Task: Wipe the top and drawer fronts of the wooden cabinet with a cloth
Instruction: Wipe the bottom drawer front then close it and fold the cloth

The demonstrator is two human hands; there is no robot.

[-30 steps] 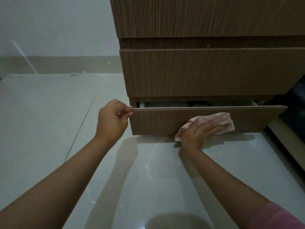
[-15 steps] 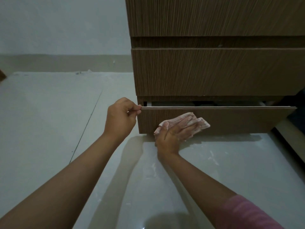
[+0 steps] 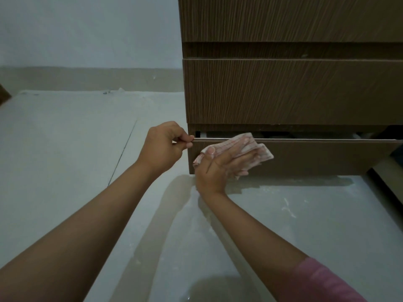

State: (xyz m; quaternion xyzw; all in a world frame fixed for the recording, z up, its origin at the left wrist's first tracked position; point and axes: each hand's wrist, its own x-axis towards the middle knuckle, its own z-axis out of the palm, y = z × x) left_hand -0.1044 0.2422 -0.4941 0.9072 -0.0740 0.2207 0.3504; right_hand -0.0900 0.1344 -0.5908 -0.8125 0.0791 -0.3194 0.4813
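**Ana:** Two hands at work, both low at the foot of the wooden cabinet (image 3: 292,90). Left hand (image 3: 162,144) is curled tight, thumb and fingertips pinching the thin top edge of the bottom drawer (image 3: 316,156) right at its left corner.

**Ben:** And the right hand (image 3: 220,168)?

**Ana:** Fingers fairly straight, spread flat, pressing the cloth (image 3: 236,148) against that same drawer front, near its left end. Thumb points up along the cloth's left side. One cloth, bunched and creased, pale pink with a fine check or stripe, its upper fold poking just over the drawer's top edge.

**Ben:** Count the drawer fronts for me.

**Ana:** Three in view. Bottom one stands pulled out a little, a dark gap showing behind its top edge. Middle front (image 3: 292,92) is flush; the upper one (image 3: 292,18) is cut off by the frame. All the same brown wood-grain finish, flat rectangular panels, dark recessed strips between them.

**Ben:** Room to move?

**Ana:** Plenty to the right: the bottom front runs bare and long beyond the cloth. Its lower edge sits just above the floor (image 3: 65,171), tight down there. Floor is smooth, glossy, pale grey tile, with white smears near the cabinet and one thin joint line running off to the left. One pink sleeve (image 3: 327,282) on the right arm; the left forearm is bare.
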